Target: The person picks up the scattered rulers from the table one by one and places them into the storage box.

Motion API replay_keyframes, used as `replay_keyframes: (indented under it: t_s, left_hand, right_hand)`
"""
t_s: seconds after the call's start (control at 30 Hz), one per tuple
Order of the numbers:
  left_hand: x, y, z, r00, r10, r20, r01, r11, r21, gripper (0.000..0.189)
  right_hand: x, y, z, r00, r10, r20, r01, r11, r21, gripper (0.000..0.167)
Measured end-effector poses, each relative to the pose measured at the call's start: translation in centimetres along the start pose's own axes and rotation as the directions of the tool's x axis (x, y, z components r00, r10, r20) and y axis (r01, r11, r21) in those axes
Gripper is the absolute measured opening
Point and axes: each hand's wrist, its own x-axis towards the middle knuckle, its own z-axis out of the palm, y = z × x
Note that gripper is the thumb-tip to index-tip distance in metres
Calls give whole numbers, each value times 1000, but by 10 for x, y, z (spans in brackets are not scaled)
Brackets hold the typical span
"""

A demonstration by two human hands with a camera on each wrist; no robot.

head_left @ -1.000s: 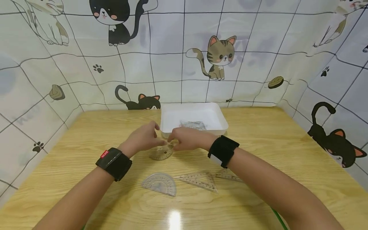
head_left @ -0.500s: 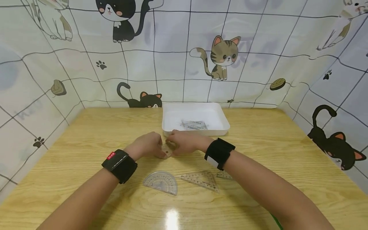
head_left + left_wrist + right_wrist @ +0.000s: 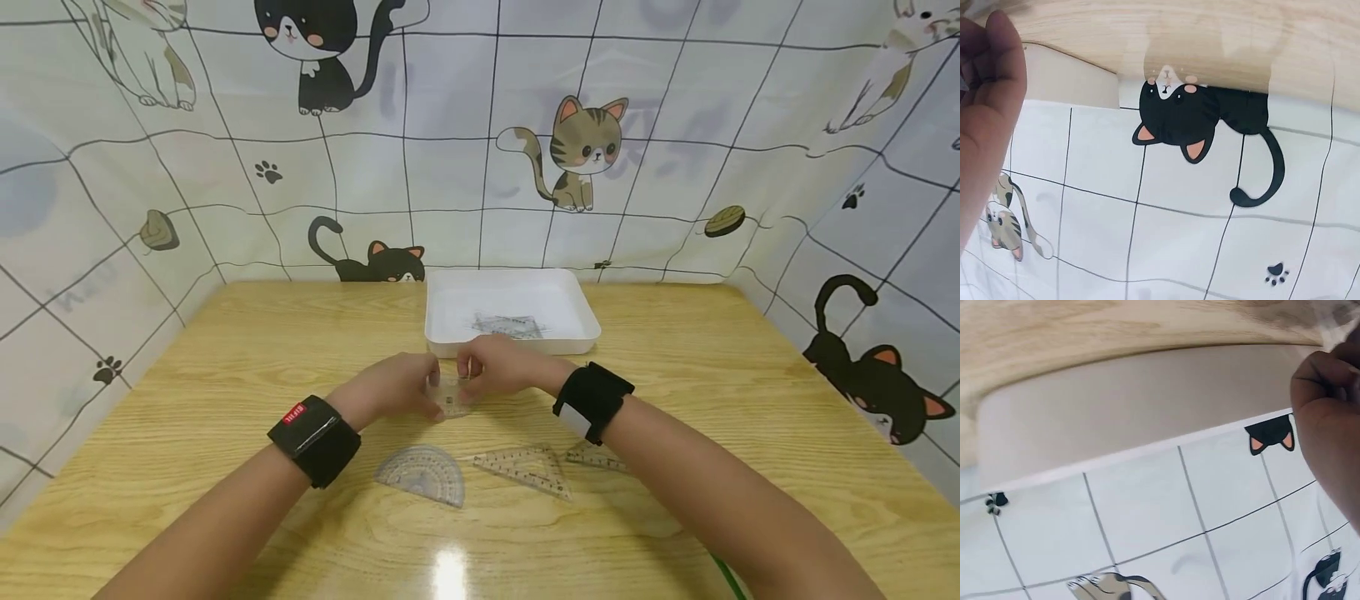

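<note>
My left hand (image 3: 396, 387) and right hand (image 3: 501, 367) face each other just in front of the white tray (image 3: 513, 345). Between them is a small clear plastic piece (image 3: 451, 400), apparently a protractor, pinched at its left side by the left hand and at its right by the right hand. Fingers cover parts of its outline. Nearer to me lie a clear protractor (image 3: 422, 476), a clear set square (image 3: 525, 469) and another clear marked piece (image 3: 596, 456), partly behind my right forearm. In the wrist views the left hand (image 3: 997, 94) and right hand (image 3: 1329, 412) show curled fingers at the edge.
Several clear flat pieces (image 3: 510, 326) lie overlapping inside the tray. The wooden table (image 3: 300, 321) meets a cat-print cloth (image 3: 450, 167) at the back and sides. A green strip (image 3: 727, 575) shows below my right forearm.
The clear piece lay on the table between both hands; my fingers then closed on it, and it has shifted slightly to the right. The other pieces lie as before; the view moved a little.
</note>
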Motion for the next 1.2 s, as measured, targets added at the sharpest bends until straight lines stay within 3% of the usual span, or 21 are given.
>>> replay_keyframes:
  t_s: [0.1, 0.17, 0.27, 0.33, 0.4, 0.5, 0.57, 0.7, 0.83, 0.97, 1.07, 1.2]
  left_hand:
    - [-2, 5, 2, 996, 81, -38, -76, 991, 105, 48]
    - [-3, 9, 2, 980, 179, -89, -158, 966, 203, 58]
    - [-4, 16, 2, 925, 335, -179, -261, 903, 341, 66]
    - [-2, 21, 0, 886, 401, -232, -286, 867, 409, 65]
    - [3, 27, -4, 873, 408, -267, -268, 859, 436, 62]
    - [14, 38, -16, 895, 343, -285, -206, 885, 418, 62]
    - [24, 45, -25, 921, 275, -276, -159, 912, 377, 63]
    - [49, 57, -40, 954, 188, -233, -102, 936, 337, 64]
    - [78, 60, -43, 972, 148, -182, -83, 943, 322, 63]
    - [100, 59, -44, 981, 119, -151, -72, 957, 281, 63]
    - [114, 57, -44, 987, 100, -122, -69, 969, 236, 66]
    - [131, 55, -40, 991, 102, -92, -83, 978, 191, 67]
  right_hand:
    - [-7, 7, -6, 998, -61, 2, 61, 995, 84, 13]
    - [-11, 12, -10, 996, -85, 15, 81, 985, 155, 11]
    - [-19, 18, -18, 996, -89, 25, 80, 966, 246, 14]
    - [-24, 21, -26, 997, -72, 4, 68, 956, 284, 17]
    - [-30, 22, -34, 997, -60, -52, 71, 967, 244, 22]
    - [-37, 22, -44, 981, -82, -174, 94, 994, 64, 37]
    - [-39, 22, -50, 960, -108, -259, 86, 992, -95, 47]
    - [-39, 26, -58, 927, -144, -347, 20, 942, -336, 57]
    - [-36, 33, -67, 937, -136, -323, -45, 867, -496, 57]
    - [-31, 37, -78, 968, -59, -246, -85, 840, -536, 58]
    - [-25, 44, -83, 979, 24, -204, -128, 847, -516, 61]
    - [-17, 58, -81, 978, 103, -180, -177, 866, -468, 58]
